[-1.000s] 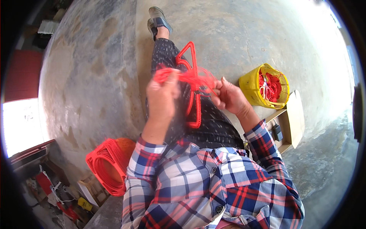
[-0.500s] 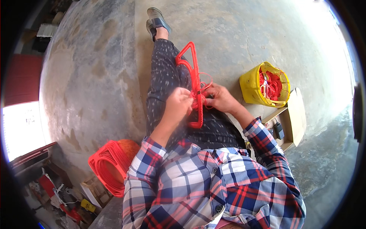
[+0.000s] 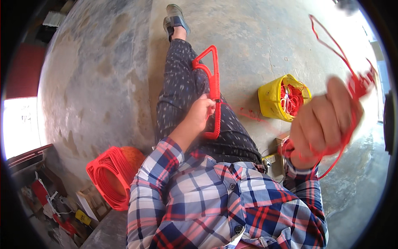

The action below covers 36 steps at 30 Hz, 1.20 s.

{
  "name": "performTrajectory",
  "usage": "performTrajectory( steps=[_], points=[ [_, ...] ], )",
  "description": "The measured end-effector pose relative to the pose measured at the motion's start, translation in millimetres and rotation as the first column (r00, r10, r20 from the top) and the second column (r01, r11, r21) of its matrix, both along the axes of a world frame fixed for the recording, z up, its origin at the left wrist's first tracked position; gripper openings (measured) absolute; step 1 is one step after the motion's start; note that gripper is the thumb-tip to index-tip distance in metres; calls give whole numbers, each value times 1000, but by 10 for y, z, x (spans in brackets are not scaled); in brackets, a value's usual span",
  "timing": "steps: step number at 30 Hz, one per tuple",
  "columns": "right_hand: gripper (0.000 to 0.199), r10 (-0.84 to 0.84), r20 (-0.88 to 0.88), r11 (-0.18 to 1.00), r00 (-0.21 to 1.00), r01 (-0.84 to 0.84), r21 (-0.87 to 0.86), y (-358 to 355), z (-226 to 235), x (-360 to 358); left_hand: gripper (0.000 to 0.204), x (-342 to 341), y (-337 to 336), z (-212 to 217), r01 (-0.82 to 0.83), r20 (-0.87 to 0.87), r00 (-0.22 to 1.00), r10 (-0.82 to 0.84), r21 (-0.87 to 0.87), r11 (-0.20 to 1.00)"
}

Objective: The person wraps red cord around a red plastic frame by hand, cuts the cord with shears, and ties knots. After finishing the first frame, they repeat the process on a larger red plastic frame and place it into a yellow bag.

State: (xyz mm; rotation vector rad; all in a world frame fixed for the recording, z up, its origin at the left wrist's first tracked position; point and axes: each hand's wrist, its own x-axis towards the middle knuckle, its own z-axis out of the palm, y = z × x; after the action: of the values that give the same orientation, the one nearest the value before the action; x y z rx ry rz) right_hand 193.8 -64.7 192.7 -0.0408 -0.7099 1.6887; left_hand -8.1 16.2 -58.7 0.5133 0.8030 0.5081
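My left hand (image 3: 202, 112) is closed around the straight bar of a red plastic frame (image 3: 214, 85). The frame stands over my thighs, and its angled upper end points away from me. Out to the right my right hand (image 3: 323, 122) is raised close to the camera, a fist around a tangle of red cord (image 3: 360, 85). A long loop of that cord sticks out above the fist, and another strand hangs below it. Blurred red strands stretch between the frame and the right hand; whether they join the held cord I cannot tell.
A yellow bucket (image 3: 268, 99) holding red cord stands on the concrete floor at the right. Behind my right forearm, part of a cardboard box (image 3: 283, 139) shows. Several stacked red frames (image 3: 117, 165) sit at my left elbow, with clutter (image 3: 62, 211) at the lower left.
My right hand has left the frame and swung up and right with red cord in its fist. My left hand remains on the frame, where less cord now shows.
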Motion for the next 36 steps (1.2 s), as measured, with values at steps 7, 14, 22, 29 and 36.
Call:
performTrajectory(
  steps=[7,14,22,29,36],
  points=[
    [16,105,-251,980,962,-57,189,-207,392,42,30,55,45,-88,29,-93,995,-32,-28,999],
    [18,77,139,866,987,-136,481,54,-59,244,38,138,-101,681,397,-482,821,305,867,302],
    [13,-318,847,948,-425,-165,273,150,-1826,-104,23,-268,136,224,613,-792,600,108,543,574],
    [11,-58,988,942,-141,319,100,353,-2229,-431,20,-197,-24,163,337,-627,763,155,591,733],
    [15,-503,860,833,87,313,456,412,-1876,-314,12,1,82,831,-10,-151,985,85,441,898]
  ],
)
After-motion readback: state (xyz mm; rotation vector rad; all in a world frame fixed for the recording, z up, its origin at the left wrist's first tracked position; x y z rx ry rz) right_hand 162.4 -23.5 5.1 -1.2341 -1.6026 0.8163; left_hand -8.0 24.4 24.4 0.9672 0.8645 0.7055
